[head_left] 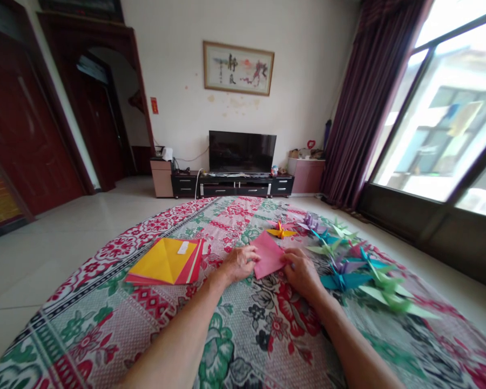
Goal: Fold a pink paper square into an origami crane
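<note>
A pink square of folded paper (268,255) lies at an angle between my two hands, just above or on the patterned tablecloth. My left hand (240,263) grips its left edge, fingers bent over the side. At the right corner, my right hand (302,270) pinches the paper between thumb and fingers. An orange-yellow paper crane (281,231) sits just beyond the paper. Right of my right hand spread several folded cranes, among them a blue crane (343,278) and a light green crane (395,297).
To the left is a stack of coloured paper sheets (162,262), yellow on top with red below. The round table wears a floral tablecloth (178,335). Across the room, a television (243,152) stands on a low black cabinet (235,186); a window is at right.
</note>
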The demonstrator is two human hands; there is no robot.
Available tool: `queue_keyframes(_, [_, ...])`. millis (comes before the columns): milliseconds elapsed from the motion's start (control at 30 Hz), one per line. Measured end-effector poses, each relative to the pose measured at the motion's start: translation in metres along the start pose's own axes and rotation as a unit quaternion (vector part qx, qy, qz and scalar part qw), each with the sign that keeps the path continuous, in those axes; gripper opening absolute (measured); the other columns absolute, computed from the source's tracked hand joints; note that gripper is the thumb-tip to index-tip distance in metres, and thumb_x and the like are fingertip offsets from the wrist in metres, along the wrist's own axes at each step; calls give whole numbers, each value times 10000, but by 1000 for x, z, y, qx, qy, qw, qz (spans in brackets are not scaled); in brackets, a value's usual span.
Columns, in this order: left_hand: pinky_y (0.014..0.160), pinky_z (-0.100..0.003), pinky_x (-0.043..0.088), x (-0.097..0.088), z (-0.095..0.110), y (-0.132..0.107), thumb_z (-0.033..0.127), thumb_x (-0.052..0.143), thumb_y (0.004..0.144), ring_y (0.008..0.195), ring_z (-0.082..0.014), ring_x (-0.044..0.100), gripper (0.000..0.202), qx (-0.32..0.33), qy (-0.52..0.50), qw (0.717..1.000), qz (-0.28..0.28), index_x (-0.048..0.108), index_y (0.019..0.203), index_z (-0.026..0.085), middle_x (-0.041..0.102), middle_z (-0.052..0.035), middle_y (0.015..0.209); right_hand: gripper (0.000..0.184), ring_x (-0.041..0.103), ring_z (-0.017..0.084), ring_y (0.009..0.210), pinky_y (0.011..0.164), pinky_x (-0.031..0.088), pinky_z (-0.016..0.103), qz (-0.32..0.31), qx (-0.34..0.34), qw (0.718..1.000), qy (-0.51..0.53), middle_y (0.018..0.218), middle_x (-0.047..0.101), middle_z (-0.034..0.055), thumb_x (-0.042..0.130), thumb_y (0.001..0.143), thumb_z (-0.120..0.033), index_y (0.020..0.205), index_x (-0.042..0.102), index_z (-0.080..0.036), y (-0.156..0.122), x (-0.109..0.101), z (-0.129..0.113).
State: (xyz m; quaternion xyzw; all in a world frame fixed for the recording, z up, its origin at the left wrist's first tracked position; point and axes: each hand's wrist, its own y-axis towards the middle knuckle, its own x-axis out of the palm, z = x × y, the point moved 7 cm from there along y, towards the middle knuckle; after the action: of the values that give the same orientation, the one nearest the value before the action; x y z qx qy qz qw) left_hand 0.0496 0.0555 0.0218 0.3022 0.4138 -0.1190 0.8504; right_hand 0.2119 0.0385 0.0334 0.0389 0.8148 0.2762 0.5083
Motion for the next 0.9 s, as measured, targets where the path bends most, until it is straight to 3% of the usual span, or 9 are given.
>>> queue_keyframes(233, [926, -275, 437, -3, 4, -2, 216, 567, 704, 1017, -182, 574, 226, -1, 12, 1000, 2, 697, 887, 188, 597, -59, 1152, 159, 404, 248, 1141, 933, 293, 407, 33, -70, 995, -62, 1206, 521, 56, 489, 654, -121, 680, 627, -196, -3, -16, -31])
queue_keyframes(367, [940, -277, 425, -4, 1, -1, 156, 543, 704, 1052, -174, 553, 281, 16, 25, 1000, 4, 678, 947, 198, 567, -56, 1197, 143, 374, 245, 1169, 982, 171, 479, -1, -127, 989, -72, 1143, 577, 17, 492, 673, -137, 636, 609, -210, -5, -14, -48])
queue_keyframes(533, [986, -296, 380, -8, 0, 1, 102, 495, 720, 1110, -170, 506, 321, 36, 76, 996, 29, 671, 967, 207, 562, -42, 1205, 152, 278, 260, 1244, 997, 92, 515, 15, -128, 988, -82, 1259, 501, 1, 489, 677, -154, 640, 623, -216, -6, -18, -53])
queue_keyframes(700, [965, -287, 392, 2, 5, 2, 100, 442, 751, 1077, -161, 522, 348, 72, 97, 992, -27, 674, 980, 222, 604, -28, 1149, 177, 232, 272, 1271, 994, 19, 544, -46, -161, 983, -72, 1240, 524, -17, 471, 650, -148, 662, 624, -237, -10, -13, -62])
queue_keyframes(767, [948, -269, 404, 4, 6, 2, 95, 426, 753, 1050, -150, 539, 369, 77, 89, 992, -37, 667, 999, 224, 619, -22, 1124, 232, 245, 277, 1262, 984, 18, 554, -77, -157, 982, -66, 1217, 543, -13, 455, 626, -129, 721, 628, -250, -12, -9, -60])
queue_keyframes(900, [948, -244, 400, 4, 6, 1, 74, 398, 745, 1051, -127, 538, 416, 82, 69, 994, -35, 658, 1017, 251, 622, 10, 1121, 539, 299, 272, 1223, 971, 112, 527, -106, -117, 987, -45, 1185, 557, 27, 425, 538, -84, 1028, 568, -259, -11, -3, -45])
